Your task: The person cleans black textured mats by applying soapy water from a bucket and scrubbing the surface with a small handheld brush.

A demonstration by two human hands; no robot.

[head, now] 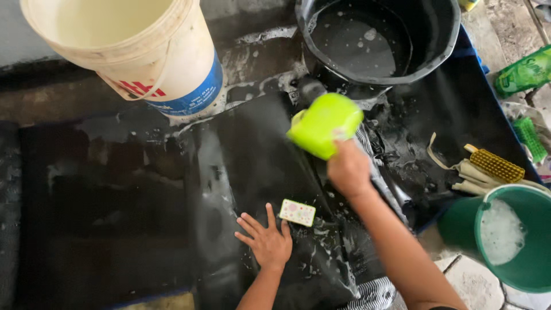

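- Right forearm is reaching up from the bottom edge, nearest the camera; the right hand (348, 169) is gripping a lime-green scoop (325, 124), fingers closed around its handle end, scoop tilted over the wet cloth.
- Left hand (268, 241) is lying flat, fingers spread wide, pressing on a dark wet cloth (241, 166) spread over the washing surface.
- A small pale bar of soap (297, 212) with coloured spots is lying on the cloth, just beside the left fingertips; contact cannot be told.
- Suds and water are showing on the cloth around both hands.
- A black tub (436, 40) holding soapy water is sitting beyond the scoop, at the top.
- A white bucket (172, 63) with a blue band is standing at upper left, tilted in view.
- A green bucket (516, 270) with foam inside is standing at lower right.
- A yellow-bristled scrubbing brush (497, 165) is resting on pale fabric near the green bucket; a green brush (529, 138) is lying further right.
- A green packet (525, 72) is lying at the right edge.
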